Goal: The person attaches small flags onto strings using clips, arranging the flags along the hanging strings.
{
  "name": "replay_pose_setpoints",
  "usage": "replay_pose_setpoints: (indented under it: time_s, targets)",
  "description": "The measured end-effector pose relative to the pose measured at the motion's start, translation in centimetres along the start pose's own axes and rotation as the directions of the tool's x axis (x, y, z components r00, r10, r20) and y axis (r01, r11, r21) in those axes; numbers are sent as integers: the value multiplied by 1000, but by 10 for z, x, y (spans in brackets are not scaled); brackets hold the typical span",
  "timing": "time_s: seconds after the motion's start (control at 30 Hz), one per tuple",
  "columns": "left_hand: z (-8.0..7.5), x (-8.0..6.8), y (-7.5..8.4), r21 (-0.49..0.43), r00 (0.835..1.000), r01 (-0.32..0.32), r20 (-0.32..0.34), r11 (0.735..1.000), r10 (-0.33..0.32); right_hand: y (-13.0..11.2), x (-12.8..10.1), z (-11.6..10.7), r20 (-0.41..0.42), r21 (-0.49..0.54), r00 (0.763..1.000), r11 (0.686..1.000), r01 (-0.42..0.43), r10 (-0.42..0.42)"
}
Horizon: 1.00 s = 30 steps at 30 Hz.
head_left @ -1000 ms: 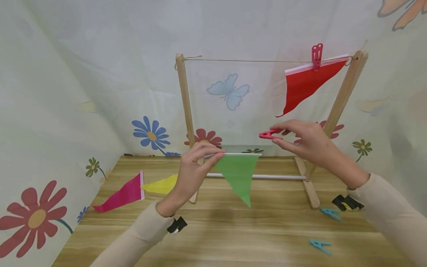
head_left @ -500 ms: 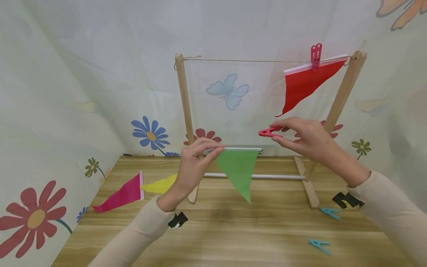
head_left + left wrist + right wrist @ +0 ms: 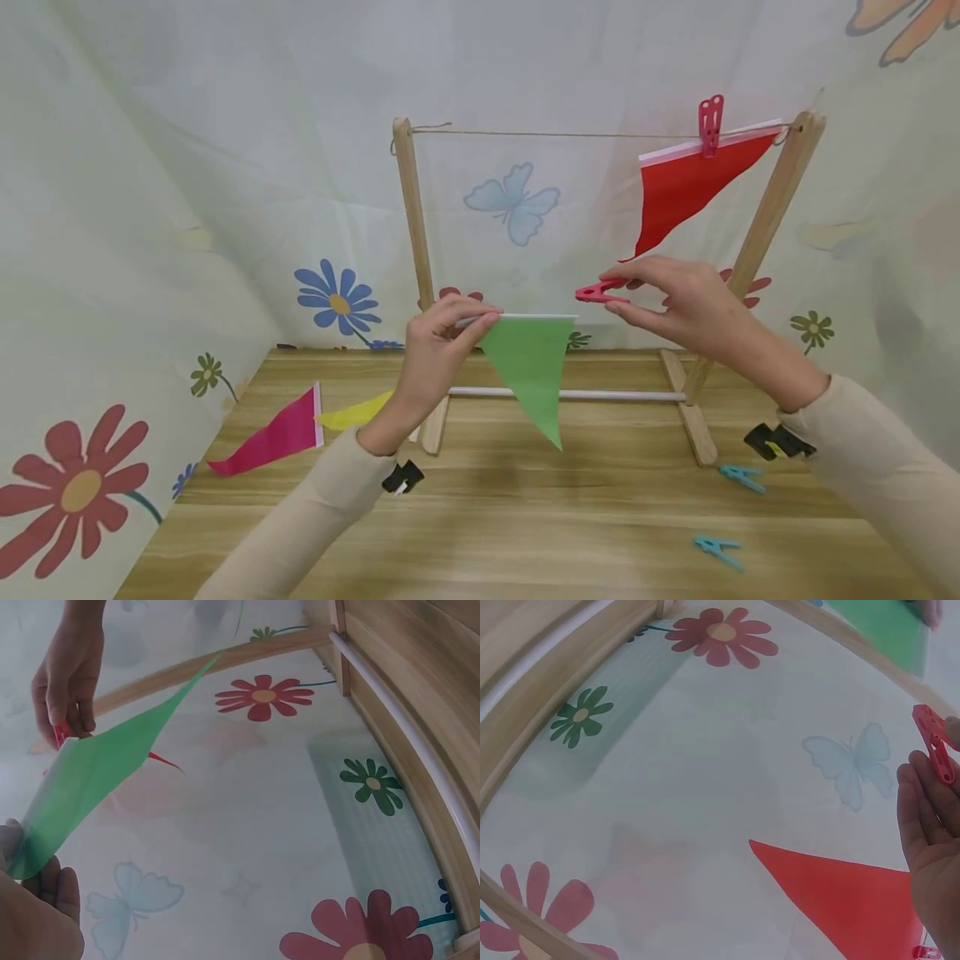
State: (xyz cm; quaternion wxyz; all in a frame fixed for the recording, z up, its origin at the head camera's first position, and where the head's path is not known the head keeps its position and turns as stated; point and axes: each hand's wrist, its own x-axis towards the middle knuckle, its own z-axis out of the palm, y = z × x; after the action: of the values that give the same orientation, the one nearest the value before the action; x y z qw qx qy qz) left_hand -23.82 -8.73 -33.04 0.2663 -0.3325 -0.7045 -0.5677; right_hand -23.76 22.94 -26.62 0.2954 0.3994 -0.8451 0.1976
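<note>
Here the left hand [image 3: 438, 354] pinches the white top hem of a green pennant [image 3: 528, 375] at its 9 o'clock corner, so the flag hangs free in mid-air, well below the string [image 3: 555, 136] of the wooden frame [image 3: 416, 250]. The right hand [image 3: 686, 308] pinches a red clothespin [image 3: 596, 292] between thumb and fingertips, at 2 o'clock from the pennant and just beside its far corner; whether the clip's mouth is sprung apart cannot be told. Likely faults: held by one corner only, the pennant may droop or twist, so that the clip bites fabric but misses the string; a light fingertip hold could let the clothespin snap away; a raised hand could brush the red pennant [image 3: 686, 187] already pegged at 1 o'clock.
</note>
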Motion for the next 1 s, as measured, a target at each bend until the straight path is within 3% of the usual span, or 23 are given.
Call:
replay_pose_setpoints:
  time_s: [0.13,0.4,0.7,1.0]
  targets:
    - [1,4,-3,23,1000,7,-2,1000,-7,-1,4,-3,-4,-2,1000,1000,1,-1]
    - [5,16,-4,-56,1000,28,-11,998,-28,-3,17,-5,27,4,999,999,34,-34]
    - [8,29,-6,-60,999,35,-18,998,-36,-1,29,-10,42,-17,997,998,59,-58]
    - [12,48,-7,14,998,-52,-31,999,53,0,36,-19,1,0,995,995,100,-100]
